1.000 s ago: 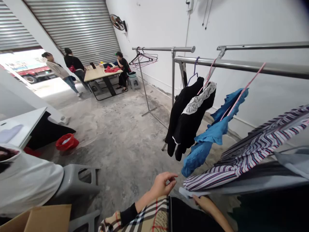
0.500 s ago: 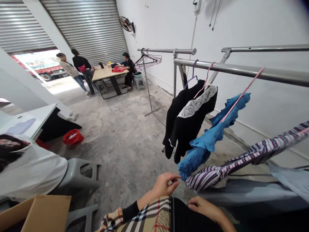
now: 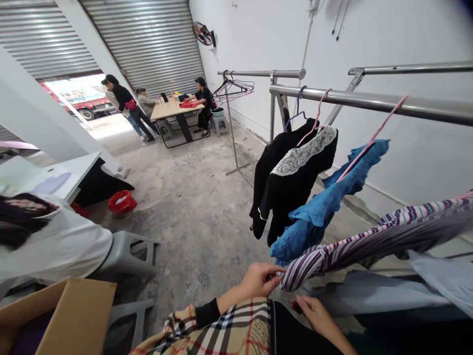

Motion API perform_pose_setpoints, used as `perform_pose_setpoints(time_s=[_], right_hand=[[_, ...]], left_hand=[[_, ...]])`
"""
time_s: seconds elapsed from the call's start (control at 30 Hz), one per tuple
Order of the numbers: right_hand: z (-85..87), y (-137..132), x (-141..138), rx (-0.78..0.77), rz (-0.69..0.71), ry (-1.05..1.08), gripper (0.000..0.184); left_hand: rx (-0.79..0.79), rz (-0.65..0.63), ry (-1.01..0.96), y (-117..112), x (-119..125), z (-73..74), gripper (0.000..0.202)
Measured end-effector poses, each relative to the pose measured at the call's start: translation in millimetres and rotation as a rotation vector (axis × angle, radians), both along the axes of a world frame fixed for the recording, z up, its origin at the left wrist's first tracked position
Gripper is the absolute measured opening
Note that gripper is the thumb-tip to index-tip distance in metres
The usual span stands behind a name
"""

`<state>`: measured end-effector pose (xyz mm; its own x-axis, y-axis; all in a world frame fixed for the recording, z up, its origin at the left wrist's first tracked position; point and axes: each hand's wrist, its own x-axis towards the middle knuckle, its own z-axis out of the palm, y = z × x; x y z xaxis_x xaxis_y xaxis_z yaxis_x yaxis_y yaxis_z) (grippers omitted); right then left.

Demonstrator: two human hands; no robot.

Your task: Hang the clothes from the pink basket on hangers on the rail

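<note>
My left hand [image 3: 261, 280] has thumb and fingertips closed on the near end of a striped garment [image 3: 308, 264] that hangs from the rail. Below it and to the right, my right hand [image 3: 312, 310] is apart from that garment, its fingers curled together; whatever they may hold is hidden. Just beyond the striped piece hangs a blue ruffled garment [image 3: 318, 212] on a pink hanger [image 3: 373, 140]. Farther along are black tops [image 3: 288, 192], one with a white lace collar [image 3: 301, 153].
A metal clothes rail [image 3: 369, 104] runs along my right. Grey cloth [image 3: 384, 296] lies low at the right. At left are a cardboard box [image 3: 79, 315], a person in white [image 3: 70, 236] on a grey stool [image 3: 129, 251], and a red bin [image 3: 121, 202]. People sit and stand around a far table [image 3: 166, 111].
My left hand has moved right, from beside the blue garment onto the striped garment's end. The striped garment has shifted slightly. In the distance, a standing person has leaned toward the table.
</note>
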<state>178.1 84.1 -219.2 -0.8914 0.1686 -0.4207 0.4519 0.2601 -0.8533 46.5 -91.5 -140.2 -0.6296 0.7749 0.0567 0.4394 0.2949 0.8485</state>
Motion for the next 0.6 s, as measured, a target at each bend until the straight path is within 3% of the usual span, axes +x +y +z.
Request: perform_pose_setpoints(time_s=[0.1,0.27,0.37,0.47,0.6], right_hand=[[-1.8,1.4,2.3,-0.040,0.003,-0.018,0.072],[-9.1,-4.8,-1.2,0.020,-0.077,-0.008,0.074],[-13.3,-7.7,-11.6,0.014,-0.007,-0.018,0.071],[-12.9,-10.6,-28.4,0.042,0.109,-0.003,0.064],[-8.6,-18.6,-57.6,0.012,0.100,0.035,0.057]], left_hand=[[0.007,0.018,-0.015,-1.6,-1.5,-1.3,0.033],[0.038,0.035,-0.007,-2.2,-10.8,-2.6,0.033],[0.086,0.055,-0.002,-3.9,-24.1,1.9,0.032],[0.143,0.118,-0.005,-7.4,-47.8,11.5,0.031],[0.276,0.310,0.052,-10.5,-99.0,29.8,0.032]])
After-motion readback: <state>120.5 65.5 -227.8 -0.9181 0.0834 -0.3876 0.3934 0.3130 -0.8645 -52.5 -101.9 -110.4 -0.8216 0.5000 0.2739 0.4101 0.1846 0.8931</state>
